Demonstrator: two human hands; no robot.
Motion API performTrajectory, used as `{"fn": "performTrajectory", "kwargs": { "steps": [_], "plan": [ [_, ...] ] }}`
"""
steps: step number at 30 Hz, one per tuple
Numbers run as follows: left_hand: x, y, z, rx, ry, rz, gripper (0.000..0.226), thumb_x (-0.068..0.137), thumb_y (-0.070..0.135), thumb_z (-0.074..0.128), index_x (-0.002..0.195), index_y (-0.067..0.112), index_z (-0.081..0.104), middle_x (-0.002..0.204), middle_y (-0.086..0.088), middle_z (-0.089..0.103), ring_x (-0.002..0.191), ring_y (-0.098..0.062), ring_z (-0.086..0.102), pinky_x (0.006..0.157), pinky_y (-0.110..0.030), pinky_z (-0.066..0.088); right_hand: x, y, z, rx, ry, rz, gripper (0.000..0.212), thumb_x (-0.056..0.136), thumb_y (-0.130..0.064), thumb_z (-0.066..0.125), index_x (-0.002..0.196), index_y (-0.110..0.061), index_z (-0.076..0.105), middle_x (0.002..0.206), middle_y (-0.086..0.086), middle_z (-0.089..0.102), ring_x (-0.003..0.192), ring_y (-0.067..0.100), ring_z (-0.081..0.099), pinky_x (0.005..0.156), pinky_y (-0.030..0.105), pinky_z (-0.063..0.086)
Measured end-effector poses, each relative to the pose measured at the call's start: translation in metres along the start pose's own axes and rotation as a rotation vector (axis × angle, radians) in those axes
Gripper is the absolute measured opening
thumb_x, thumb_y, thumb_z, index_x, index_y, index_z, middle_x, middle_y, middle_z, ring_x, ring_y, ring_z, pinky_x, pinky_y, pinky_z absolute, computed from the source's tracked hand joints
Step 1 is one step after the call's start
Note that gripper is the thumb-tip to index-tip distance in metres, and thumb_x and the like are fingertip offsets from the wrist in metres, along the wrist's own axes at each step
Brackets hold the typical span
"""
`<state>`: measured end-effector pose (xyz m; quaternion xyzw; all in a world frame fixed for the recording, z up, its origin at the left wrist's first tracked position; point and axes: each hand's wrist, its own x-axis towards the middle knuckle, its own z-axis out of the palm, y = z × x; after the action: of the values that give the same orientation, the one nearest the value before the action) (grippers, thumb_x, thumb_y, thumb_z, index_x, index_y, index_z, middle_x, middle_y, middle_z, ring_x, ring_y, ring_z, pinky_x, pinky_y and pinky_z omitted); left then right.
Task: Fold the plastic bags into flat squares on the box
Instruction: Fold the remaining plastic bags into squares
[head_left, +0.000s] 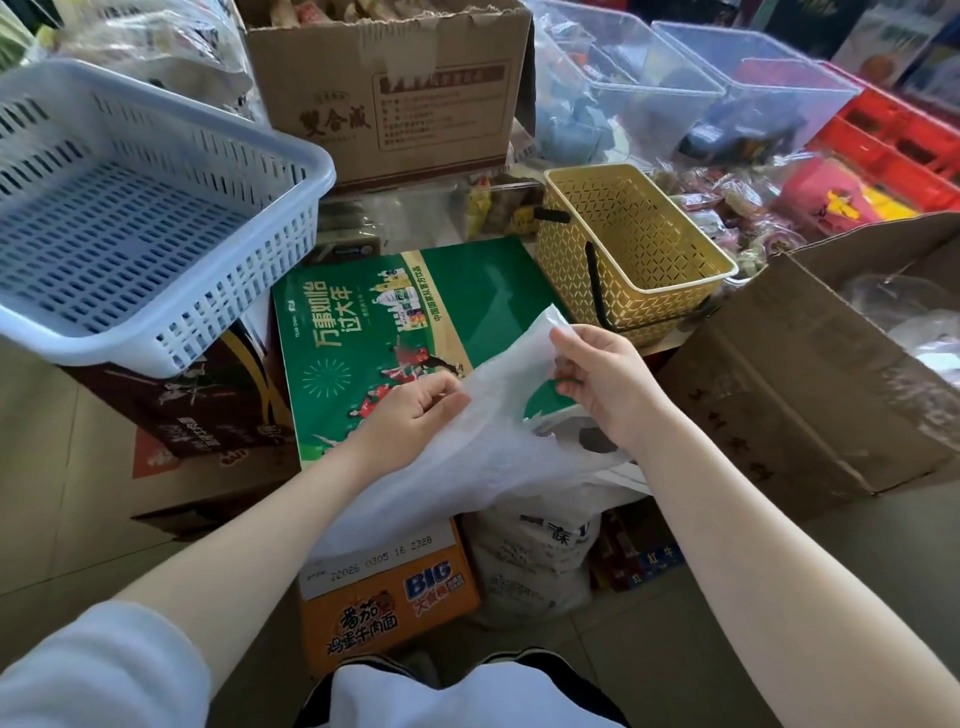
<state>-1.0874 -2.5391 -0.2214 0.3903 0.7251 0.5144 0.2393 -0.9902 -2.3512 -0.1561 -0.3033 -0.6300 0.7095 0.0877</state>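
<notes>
A translucent white plastic bag (483, 457) hangs loose and crumpled over the near right part of a green printed box (363, 332). My left hand (410, 415) pinches the bag's left edge with curled fingers. My right hand (602, 384) pinches the bag's upper part, lifting a corner above the box. The bag's lower end drapes past the box's front edge. A carrying-handle cutout shows near my right wrist.
A blue slotted basket (291, 156) sits at the left, a yellow basket (675, 306) behind the right hand. Cardboard boxes stand at the back (395, 88) and right (810, 395). An orange noodle box (395, 603) and a white sack (535, 566) lie below.
</notes>
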Motion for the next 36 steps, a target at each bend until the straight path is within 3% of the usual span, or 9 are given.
{"fn": "performTrajectory", "kwargs": {
  "steps": [5, 10, 13, 16, 20, 24, 28, 31, 36],
  "plan": [
    [-0.003, -0.005, 0.001, 0.000, 0.006, -0.018, 0.052, 0.078, 0.070, 0.042, 0.075, 0.018, 0.049, 0.055, 0.014, 0.045, 0.046, -0.003, 0.035, 0.048, -0.013, 0.030, -0.009, -0.004, -0.006, 0.105, -0.013, -0.019, 0.014, 0.089, -0.015, 0.059, 0.076, -0.013, 0.059, 0.069, 0.003, 0.056, 0.062, 0.010, 0.050, 0.051, 0.016, 0.043],
    [0.000, 0.014, 0.011, -0.067, -0.008, 0.038, 0.039, 0.076, 0.052, 0.060, 0.103, 0.038, 0.036, 0.101, 0.011, 0.056, 0.080, -0.001, 0.058, 0.063, -0.013, 0.043, -0.015, -0.007, 0.005, 0.191, -0.037, -0.047, 0.014, 0.089, -0.015, 0.059, 0.076, -0.014, 0.060, 0.066, 0.001, 0.062, 0.058, 0.008, 0.057, 0.052, 0.016, 0.049],
    [0.003, 0.026, 0.022, -0.150, 0.071, 0.118, 0.033, 0.084, 0.030, 0.066, 0.100, 0.033, 0.037, 0.082, 0.005, 0.056, 0.058, -0.007, 0.056, 0.051, -0.019, 0.039, -0.019, -0.013, 0.011, 0.129, -0.004, -0.109, 0.014, 0.089, -0.017, 0.059, 0.075, -0.014, 0.059, 0.070, 0.000, 0.060, 0.060, 0.006, 0.057, 0.055, 0.017, 0.049],
    [0.005, 0.031, 0.026, -0.180, 0.133, 0.114, 0.025, 0.086, 0.031, 0.061, 0.095, 0.039, 0.040, 0.067, -0.022, 0.055, 0.050, -0.032, 0.048, 0.045, -0.034, 0.035, -0.021, -0.022, 0.010, 0.125, 0.032, -0.139, 0.013, 0.088, -0.018, 0.060, 0.076, -0.015, 0.063, 0.073, 0.000, 0.061, 0.064, 0.007, 0.057, 0.060, 0.018, 0.050],
    [0.008, 0.034, 0.028, -0.062, 0.215, 0.141, 0.026, 0.087, 0.019, 0.062, 0.091, 0.037, 0.044, 0.073, -0.012, 0.060, 0.056, -0.013, 0.053, 0.049, -0.021, 0.039, -0.022, -0.028, 0.007, 0.090, 0.121, -0.153, 0.013, 0.087, -0.019, 0.062, 0.076, -0.022, 0.069, 0.070, -0.004, 0.064, 0.066, 0.009, 0.056, 0.065, 0.020, 0.051],
    [0.010, 0.042, 0.029, -0.108, 0.224, 0.179, 0.023, 0.085, 0.030, 0.063, 0.097, 0.036, 0.044, 0.085, 0.000, 0.062, 0.064, -0.020, 0.058, 0.054, -0.028, 0.046, -0.025, -0.029, 0.008, -0.056, 0.149, -0.230, 0.015, 0.089, -0.017, 0.059, 0.080, -0.025, 0.069, 0.069, -0.004, 0.061, 0.060, 0.008, 0.050, 0.061, 0.018, 0.048],
    [0.010, 0.051, 0.025, -0.305, 0.135, 0.052, 0.035, 0.080, 0.051, 0.051, 0.107, 0.030, 0.044, 0.083, 0.005, 0.065, 0.064, -0.018, 0.055, 0.060, -0.029, 0.046, -0.022, -0.038, 0.004, 0.256, -0.062, -0.224, 0.025, 0.096, -0.013, 0.045, 0.081, -0.019, 0.065, 0.068, -0.001, 0.057, 0.063, 0.010, 0.051, 0.060, 0.021, 0.048],
    [0.007, 0.054, 0.029, -0.223, 0.028, 0.048, 0.023, 0.081, 0.036, 0.058, 0.100, 0.022, 0.055, 0.081, 0.007, 0.062, 0.065, -0.002, 0.056, 0.062, -0.016, 0.045, -0.021, -0.037, 0.005, 0.220, -0.132, -0.199, 0.023, 0.099, -0.015, 0.038, 0.085, -0.015, 0.057, 0.067, -0.001, 0.053, 0.060, 0.010, 0.049, 0.057, 0.022, 0.044],
    [0.005, 0.055, 0.036, -0.265, 0.012, 0.002, 0.006, 0.088, 0.015, 0.059, 0.088, 0.020, 0.062, 0.077, 0.007, 0.061, 0.063, -0.004, 0.054, 0.062, -0.016, 0.045, -0.018, -0.030, 0.013, 0.081, -0.011, -0.174, 0.026, 0.100, -0.016, 0.040, 0.085, -0.017, 0.061, 0.066, -0.004, 0.056, 0.058, 0.006, 0.051, 0.053, 0.021, 0.044]
  ]
}}
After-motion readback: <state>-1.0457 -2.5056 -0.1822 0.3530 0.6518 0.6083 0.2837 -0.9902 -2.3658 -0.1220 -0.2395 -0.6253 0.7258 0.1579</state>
